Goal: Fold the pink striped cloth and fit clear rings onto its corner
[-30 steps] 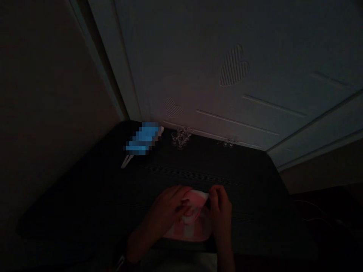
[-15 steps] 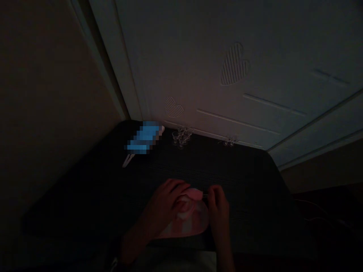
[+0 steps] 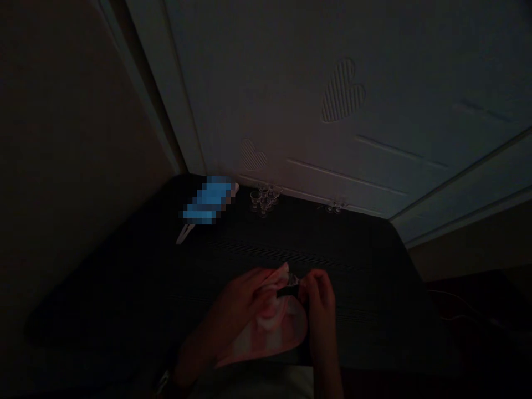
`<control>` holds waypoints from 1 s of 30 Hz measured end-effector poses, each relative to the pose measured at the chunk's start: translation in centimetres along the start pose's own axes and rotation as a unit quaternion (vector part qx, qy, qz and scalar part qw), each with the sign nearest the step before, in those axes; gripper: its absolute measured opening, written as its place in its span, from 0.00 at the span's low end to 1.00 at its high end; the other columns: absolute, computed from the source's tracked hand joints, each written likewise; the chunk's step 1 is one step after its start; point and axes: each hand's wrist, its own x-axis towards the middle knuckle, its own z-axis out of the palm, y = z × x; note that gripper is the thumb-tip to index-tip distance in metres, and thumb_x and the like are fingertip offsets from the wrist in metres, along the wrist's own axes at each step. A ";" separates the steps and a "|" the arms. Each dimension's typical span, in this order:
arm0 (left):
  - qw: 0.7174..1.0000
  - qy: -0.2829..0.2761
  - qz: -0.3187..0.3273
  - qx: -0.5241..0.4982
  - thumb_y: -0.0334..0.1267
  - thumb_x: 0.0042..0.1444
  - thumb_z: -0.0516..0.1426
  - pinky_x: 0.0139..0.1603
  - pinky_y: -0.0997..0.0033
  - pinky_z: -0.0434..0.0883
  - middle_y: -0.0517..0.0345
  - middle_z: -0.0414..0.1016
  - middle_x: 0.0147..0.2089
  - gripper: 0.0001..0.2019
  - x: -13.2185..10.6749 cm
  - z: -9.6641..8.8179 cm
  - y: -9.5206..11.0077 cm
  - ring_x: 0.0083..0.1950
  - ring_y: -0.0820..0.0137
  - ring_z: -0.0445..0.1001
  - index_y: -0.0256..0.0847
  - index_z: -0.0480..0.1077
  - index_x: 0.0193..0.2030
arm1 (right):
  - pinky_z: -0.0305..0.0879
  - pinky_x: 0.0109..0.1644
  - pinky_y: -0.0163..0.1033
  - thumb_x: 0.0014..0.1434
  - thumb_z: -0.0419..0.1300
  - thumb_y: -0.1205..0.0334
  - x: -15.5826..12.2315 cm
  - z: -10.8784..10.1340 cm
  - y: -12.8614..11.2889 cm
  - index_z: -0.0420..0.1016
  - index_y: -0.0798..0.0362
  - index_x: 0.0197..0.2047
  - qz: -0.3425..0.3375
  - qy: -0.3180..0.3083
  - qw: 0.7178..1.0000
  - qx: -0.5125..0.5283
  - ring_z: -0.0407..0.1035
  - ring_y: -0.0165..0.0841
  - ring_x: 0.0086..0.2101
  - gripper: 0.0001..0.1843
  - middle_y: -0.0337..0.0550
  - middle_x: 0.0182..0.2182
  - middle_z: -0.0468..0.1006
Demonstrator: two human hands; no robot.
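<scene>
The left hand (image 3: pixel 240 296) is holding a pink and white striped cloth (image 3: pixel 272 337), its fingers curling over the upper folds and gripping the cloth's left side. The right hand (image 3: pixel 320 291) is keeping its fingers bunched and narrow, and it is pinching a small glass (image 3: pixel 293 278), whose clear, shiny part is showing between the fingertips and the cloth's raised edge. The darkness is hiding most of that glass's shape. The cloth is hanging between both hands near the close edge of a dark table (image 3: pixel 353 244), its rounded lower part spreading towards the person; whether it is touching the tabletop, I cannot tell. A band (image 3: pixel 163 381) is circling the left wrist.

At the back of the table, a cluster of little stemmed glasses (image 3: pixel 264 200) is standing near a pale panel (image 3: pixel 291 100), and a few more small clear pieces (image 3: pixel 333 208) are sitting to its right. A lit blue screen (image 3: pixel 210 199), blurred into squares, is leaning at the back left, with a white stand (image 3: pixel 185 234) poking out below it. Two ribbed hearts (image 3: pixel 343 94) are decorating the panel
</scene>
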 end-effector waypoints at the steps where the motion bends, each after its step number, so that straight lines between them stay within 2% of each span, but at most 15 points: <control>1: 1.000 0.012 -0.012 -0.020 0.39 0.58 0.48 0.49 0.69 0.67 0.57 0.72 0.49 0.16 0.0 0.0 0.2 0.48 0.68 0.70 0.46 0.66 0.52 | 0.57 0.26 0.29 0.59 0.50 0.55 0.0 0.1 -0.1 0.59 0.51 0.33 -0.003 -0.007 1.000 0.006 0.57 0.25 0.22 0.08 0.32 0.22 0.59; 5: 0.994 0.055 -0.064 -0.064 0.42 0.59 0.47 0.44 0.71 0.69 0.57 0.76 0.43 0.14 0.2 -0.3 0.5 0.43 0.67 0.73 0.43 0.71 0.44 | 0.58 0.29 0.30 0.58 0.51 0.57 -0.1 0.4 -0.4 0.61 0.51 0.34 -0.015 -0.026 1.000 -0.008 0.59 0.25 0.25 0.06 0.33 0.24 0.61; 15: 0.971 0.119 -0.140 -0.153 0.44 0.55 0.50 0.44 0.68 0.70 0.55 0.76 0.43 0.15 0.6 -1.3 0.1 0.44 0.64 0.73 0.39 0.72 0.43 | 0.60 0.31 0.30 0.56 0.55 0.58 -0.9 0.9 -0.7 0.62 0.51 0.35 -0.031 -0.072 0.996 -0.048 0.62 0.26 0.28 0.07 0.35 0.27 0.65; 24: 0.966 0.135 -0.146 -0.166 0.42 0.55 0.50 0.43 0.72 0.70 0.57 0.76 0.45 0.16 0.6 -1.2 1.2 0.45 0.66 0.74 0.41 0.72 0.45 | 0.60 0.32 0.31 0.57 0.53 0.57 -1.6 1.3 -1.0 0.63 0.50 0.36 -0.039 -0.077 0.994 -0.073 0.63 0.27 0.29 0.06 0.35 0.28 0.65; 30: 0.955 0.145 -0.168 -0.196 0.44 0.53 0.52 0.40 0.72 0.71 0.57 0.77 0.41 0.15 0.3 -1.3 1.5 0.42 0.65 0.75 0.40 0.73 0.42 | 0.59 0.32 0.31 0.57 0.53 0.58 -1.8 1.4 -1.1 0.62 0.50 0.35 -0.034 -0.079 0.994 -0.069 0.63 0.27 0.29 0.05 0.34 0.28 0.66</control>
